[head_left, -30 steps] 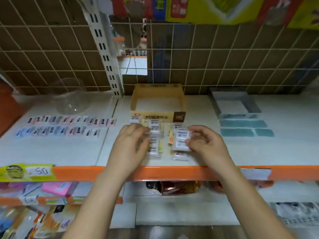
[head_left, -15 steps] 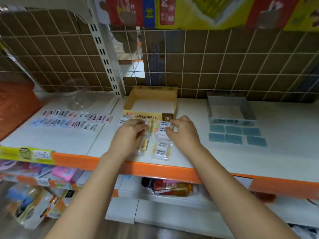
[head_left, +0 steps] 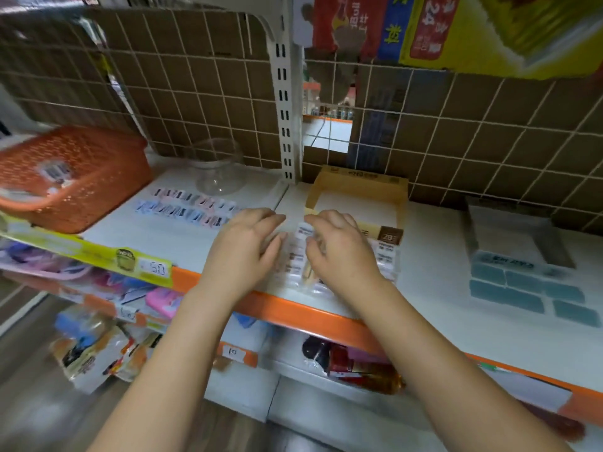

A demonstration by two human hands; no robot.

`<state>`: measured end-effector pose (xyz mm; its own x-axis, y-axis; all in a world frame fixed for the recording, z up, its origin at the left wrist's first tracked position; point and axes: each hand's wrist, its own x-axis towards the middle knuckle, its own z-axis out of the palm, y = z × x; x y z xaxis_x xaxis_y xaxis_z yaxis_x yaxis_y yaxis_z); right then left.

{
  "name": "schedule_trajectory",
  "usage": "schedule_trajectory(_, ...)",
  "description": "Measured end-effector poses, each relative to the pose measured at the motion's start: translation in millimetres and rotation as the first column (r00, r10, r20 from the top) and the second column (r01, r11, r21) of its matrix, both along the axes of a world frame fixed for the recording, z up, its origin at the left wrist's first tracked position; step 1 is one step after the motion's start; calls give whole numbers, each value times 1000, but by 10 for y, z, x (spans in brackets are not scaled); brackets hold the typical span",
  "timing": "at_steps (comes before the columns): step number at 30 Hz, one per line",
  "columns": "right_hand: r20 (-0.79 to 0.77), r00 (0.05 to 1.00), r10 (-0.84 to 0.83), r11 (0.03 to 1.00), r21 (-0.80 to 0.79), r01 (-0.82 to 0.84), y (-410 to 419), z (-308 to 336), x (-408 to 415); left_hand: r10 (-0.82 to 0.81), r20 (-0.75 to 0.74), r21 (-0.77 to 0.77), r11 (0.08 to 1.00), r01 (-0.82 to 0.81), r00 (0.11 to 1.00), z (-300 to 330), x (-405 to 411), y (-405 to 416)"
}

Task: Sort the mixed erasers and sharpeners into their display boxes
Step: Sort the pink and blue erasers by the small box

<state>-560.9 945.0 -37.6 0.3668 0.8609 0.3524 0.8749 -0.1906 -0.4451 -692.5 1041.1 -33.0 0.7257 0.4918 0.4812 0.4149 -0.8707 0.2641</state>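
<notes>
Both hands are down on the shelf, close together, over a cluster of wrapped erasers. Left hand lies palm-down, fingers fairly straight and spread, tips pointing away from the person; it seems to press or gather packets, but blur hides whether anything is pinched. Right hand has fingers curled down onto the packets, one white packet showing at its fingertips; an actual grip can't be confirmed. The gap between the two hands is narrow, and packets show through it.

Erasers lie directly under and between the hands, a few more just right of the right hand. Long axes mostly run away from the person, roughly in line with the fingers.

The key relation: the yellow box sits just beyond the right hand's fingertips, touching or nearly touching the far edge of the cluster, open top, low front wall facing the hands. The right hand is nearer to it; the left hand is offset to its left. Likely next move is a short forward carry over that front wall, packets kept lengthwise.

Other groups: rows of small pink and blue pieces lie left of the left hand, with a clear jar beyond them. Well right of the right hand are blue slabs with a grey box behind them. An orange basket sits far left. Sorting looks mid-way; both boxes look empty.
</notes>
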Motion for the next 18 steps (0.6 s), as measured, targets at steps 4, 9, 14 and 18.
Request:
schedule_trajectory(4, 23, 999, 31, 998, 47, -32, 496, 0, -452, 95, -4, 16, 995, -95, 995, 21, -526, 425)
schedule_trajectory(9, 32, 998, 52, 997, 57, -54, 1206, 14, -1086, 170, -15, 39, 985, -170, 985, 63, -1253, 1071)
schedule_trajectory(14, 26, 992, 123, 991, 53, -125, 1808, 100, -1600, 246, 6, 60, 967, -246, 969, 81, -1856, 1645)
schedule_trajectory(18, -8, 985, 172, 984, 45, -171, 2256, 181, -1835, 312, 5, 40, 949, -312, 950, 126, -2215, 2022)
